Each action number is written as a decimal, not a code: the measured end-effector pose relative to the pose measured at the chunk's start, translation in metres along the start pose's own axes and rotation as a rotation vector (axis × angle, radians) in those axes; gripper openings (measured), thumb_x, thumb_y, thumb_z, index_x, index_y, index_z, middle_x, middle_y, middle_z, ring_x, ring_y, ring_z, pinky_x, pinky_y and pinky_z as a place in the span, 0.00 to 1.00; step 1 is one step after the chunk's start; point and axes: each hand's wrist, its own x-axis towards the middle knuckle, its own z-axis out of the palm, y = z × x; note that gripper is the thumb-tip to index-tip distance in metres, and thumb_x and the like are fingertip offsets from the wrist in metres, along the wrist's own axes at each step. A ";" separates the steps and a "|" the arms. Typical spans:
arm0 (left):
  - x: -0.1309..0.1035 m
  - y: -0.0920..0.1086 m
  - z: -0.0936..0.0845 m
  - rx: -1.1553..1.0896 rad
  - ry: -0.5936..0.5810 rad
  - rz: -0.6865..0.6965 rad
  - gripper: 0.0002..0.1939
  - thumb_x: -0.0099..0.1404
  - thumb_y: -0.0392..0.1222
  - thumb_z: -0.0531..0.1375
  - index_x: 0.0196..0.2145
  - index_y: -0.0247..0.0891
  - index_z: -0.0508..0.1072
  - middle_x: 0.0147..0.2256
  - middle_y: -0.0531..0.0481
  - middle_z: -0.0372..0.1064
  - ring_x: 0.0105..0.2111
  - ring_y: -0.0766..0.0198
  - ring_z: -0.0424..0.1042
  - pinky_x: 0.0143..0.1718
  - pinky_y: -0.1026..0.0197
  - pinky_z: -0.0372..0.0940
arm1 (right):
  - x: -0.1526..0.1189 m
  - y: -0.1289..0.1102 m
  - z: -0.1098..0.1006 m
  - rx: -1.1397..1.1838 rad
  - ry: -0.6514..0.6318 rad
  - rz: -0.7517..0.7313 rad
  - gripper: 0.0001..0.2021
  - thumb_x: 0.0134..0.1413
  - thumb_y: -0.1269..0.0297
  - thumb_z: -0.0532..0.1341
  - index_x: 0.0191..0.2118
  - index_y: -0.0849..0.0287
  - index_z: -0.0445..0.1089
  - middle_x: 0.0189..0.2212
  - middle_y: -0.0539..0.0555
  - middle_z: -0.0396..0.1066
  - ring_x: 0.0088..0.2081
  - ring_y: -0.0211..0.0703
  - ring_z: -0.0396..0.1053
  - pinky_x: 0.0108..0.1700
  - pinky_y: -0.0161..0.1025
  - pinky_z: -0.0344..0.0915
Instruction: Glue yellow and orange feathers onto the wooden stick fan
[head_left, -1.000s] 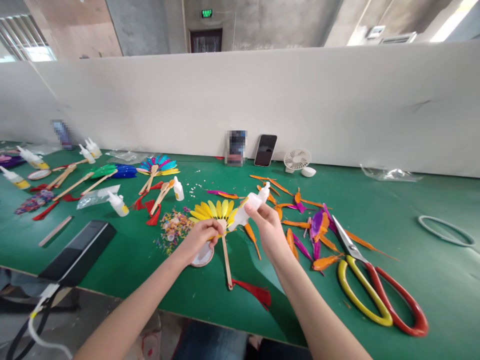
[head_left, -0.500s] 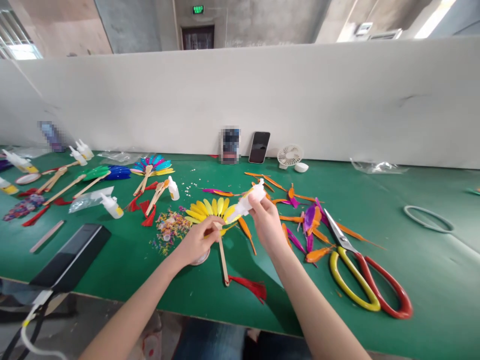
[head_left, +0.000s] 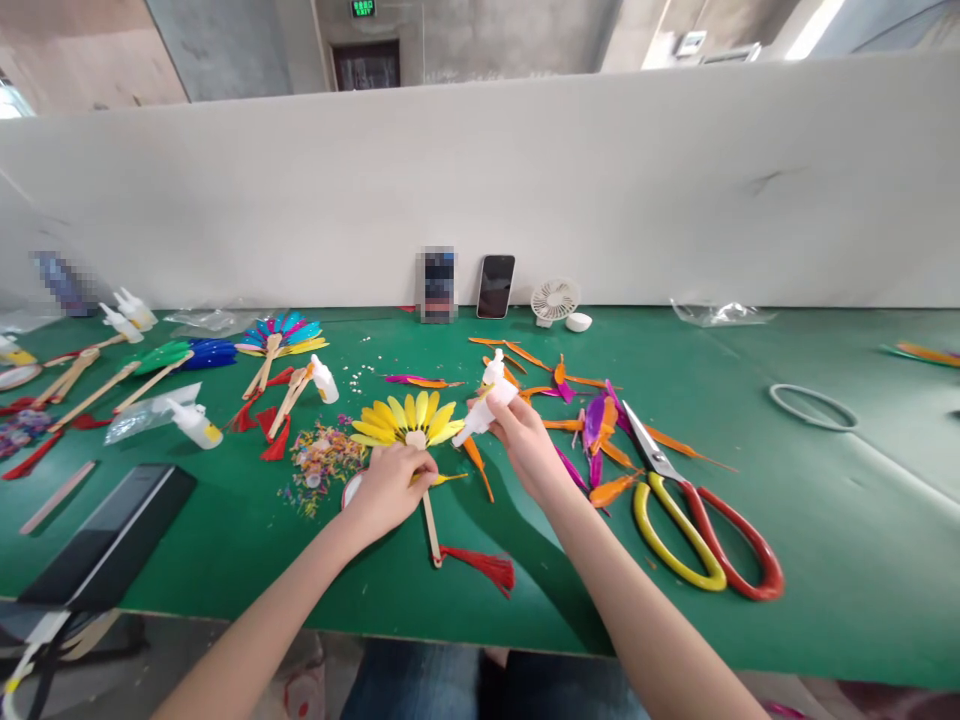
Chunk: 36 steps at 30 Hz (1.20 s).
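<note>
1. White partition (head_left: 600,190) – runs across the back, at twelve o'clock. Bearings taken from the hub of the yellow feather fan (head_left: 409,415).
2. Green table (head_left: 840,560): work surface, extends past both sides of the fan.
3. Loose orange and purple feathers (head_left: 598,425): scattered around three o'clock, some overlapping.
4. Scissors (head_left: 709,520): one yellow handle, one red; lying between three and four o'clock, points toward half past ten.
5. Fan: mid-table, feathers spread toward twelve, wooden handle running just short of six. Red tassel (head_left: 484,570) trails off at five.
6. Left hand (head_left: 390,488): at seven o'clock, over the upper handle. Fingers bent, narrow; cannot tell whether they grip it.
7. Right hand (head_left: 519,440): at three o'clock, closed on a white squeeze bottle.
8. Multicoloured bits (head_left: 326,460): heaped near nine.
9. White squeeze bottle (head_left: 480,412): tilted, nozzle toward eight, tip just beside the right-side feathers; contact cannot be told.
10. Second bottle (head_left: 493,370): at two o'clock – partly hidden behind the held one.
</note>
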 end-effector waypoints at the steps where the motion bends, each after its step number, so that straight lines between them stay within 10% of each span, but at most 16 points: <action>1: 0.001 0.001 -0.001 0.026 -0.018 0.003 0.06 0.55 0.34 0.57 0.22 0.40 0.71 0.25 0.49 0.68 0.30 0.57 0.65 0.35 0.57 0.52 | -0.001 -0.001 0.000 -0.011 -0.014 0.009 0.20 0.38 0.47 0.62 0.34 0.59 0.67 0.31 0.54 0.72 0.36 0.45 0.68 0.40 0.42 0.63; 11: 0.010 0.003 -0.009 0.202 -0.028 0.122 0.05 0.59 0.36 0.55 0.30 0.37 0.71 0.34 0.46 0.69 0.39 0.55 0.66 0.41 0.53 0.58 | -0.005 0.002 -0.003 -0.188 -0.063 -0.057 0.18 0.40 0.49 0.60 0.33 0.59 0.64 0.29 0.53 0.69 0.35 0.45 0.68 0.38 0.41 0.65; 16: 0.019 0.020 -0.019 -0.169 0.033 0.076 0.12 0.60 0.43 0.54 0.41 0.37 0.69 0.43 0.43 0.69 0.44 0.57 0.67 0.46 0.53 0.61 | -0.015 -0.003 -0.004 -0.298 -0.207 -0.140 0.16 0.44 0.51 0.59 0.34 0.59 0.65 0.31 0.54 0.70 0.34 0.45 0.68 0.36 0.40 0.65; 23: 0.029 0.033 -0.006 -0.649 -0.193 0.098 0.23 0.54 0.45 0.60 0.49 0.43 0.66 0.51 0.47 0.66 0.50 0.56 0.65 0.50 0.54 0.60 | -0.020 -0.003 -0.005 -0.396 -0.216 -0.252 0.11 0.46 0.55 0.58 0.30 0.59 0.64 0.27 0.53 0.68 0.31 0.44 0.65 0.35 0.40 0.62; 36: 0.026 0.039 0.014 -0.935 0.049 -0.100 0.15 0.51 0.43 0.60 0.37 0.36 0.70 0.39 0.46 0.73 0.43 0.57 0.70 0.43 0.59 0.63 | -0.020 0.009 0.005 -0.463 -0.065 -0.299 0.06 0.44 0.64 0.53 0.21 0.57 0.56 0.19 0.46 0.56 0.24 0.36 0.55 0.27 0.34 0.54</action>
